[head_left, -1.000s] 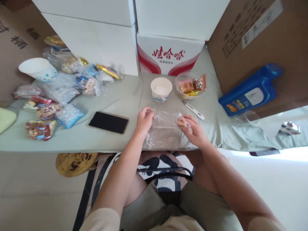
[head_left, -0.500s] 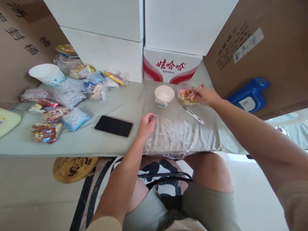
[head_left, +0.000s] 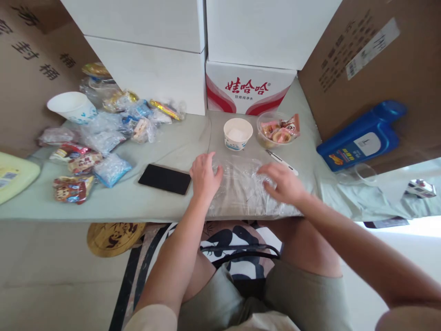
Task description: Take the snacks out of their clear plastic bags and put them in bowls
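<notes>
Right hand [head_left: 283, 183] back from bowl [head_left: 263, 138]; both hands [head_left: 206, 178] loosely spread, flanking flat clear bag [head_left: 239, 186], long axis unclear.

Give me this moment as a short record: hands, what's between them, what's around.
left hand: at the clear plastic's left side, thumb spread from fingers
right hand: at its right side, fingers bent
between hands: clear plastic, spread out and wrinkled
behind: paper cup; clear bowl with wrapped snacks
near right hand: white pen-like tool
near left hand: phone, screen dark
contact with plastic: hard to tell
</notes>
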`<state>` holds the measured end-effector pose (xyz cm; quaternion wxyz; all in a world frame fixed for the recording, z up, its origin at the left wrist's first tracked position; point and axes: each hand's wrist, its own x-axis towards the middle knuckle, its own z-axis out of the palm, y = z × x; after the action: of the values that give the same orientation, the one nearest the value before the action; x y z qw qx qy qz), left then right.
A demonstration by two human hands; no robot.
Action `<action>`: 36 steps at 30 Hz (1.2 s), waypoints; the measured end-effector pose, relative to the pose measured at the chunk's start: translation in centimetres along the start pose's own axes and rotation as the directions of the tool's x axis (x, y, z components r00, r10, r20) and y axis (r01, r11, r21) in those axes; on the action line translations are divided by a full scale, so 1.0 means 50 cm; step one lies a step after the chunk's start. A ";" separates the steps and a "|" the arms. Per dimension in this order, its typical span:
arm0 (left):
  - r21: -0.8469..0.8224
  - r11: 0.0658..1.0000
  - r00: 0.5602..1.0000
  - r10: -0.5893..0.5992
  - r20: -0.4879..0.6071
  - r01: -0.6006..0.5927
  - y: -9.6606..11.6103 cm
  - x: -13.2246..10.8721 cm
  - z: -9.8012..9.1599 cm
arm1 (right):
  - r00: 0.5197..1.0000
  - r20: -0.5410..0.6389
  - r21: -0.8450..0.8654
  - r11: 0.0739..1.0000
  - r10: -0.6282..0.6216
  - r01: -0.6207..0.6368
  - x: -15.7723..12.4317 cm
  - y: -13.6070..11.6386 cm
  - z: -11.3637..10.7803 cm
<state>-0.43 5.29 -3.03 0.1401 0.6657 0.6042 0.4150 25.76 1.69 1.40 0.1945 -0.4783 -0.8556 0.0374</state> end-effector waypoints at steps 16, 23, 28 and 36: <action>-0.052 0.933 0.632 0.281 0.722 -0.356 0.021 -0.113 -0.045 | 0.997 0.083 0.115 0.993 -0.002 -0.007 -0.222 -0.032 0.065; -0.135 0.964 0.737 0.261 0.623 -0.228 0.004 -0.088 -0.036 | 0.843 -0.141 0.504 0.771 0.519 -0.390 -0.212 0.008 0.053; -0.317 0.924 0.876 -0.036 0.482 0.212 -0.002 -0.073 -0.031 | 0.875 -0.071 0.558 0.746 0.479 -0.363 -0.232 0.025 0.053; -0.232 0.878 0.873 -0.318 0.370 0.418 -0.020 -0.061 -0.017 | 0.684 0.044 0.632 0.510 0.728 -0.584 -0.206 0.006 0.064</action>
<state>-1.54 2.43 -4.36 0.4147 0.5656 0.6186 0.3542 29.66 -6.34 -4.67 0.4024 -0.6804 -0.5207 0.3224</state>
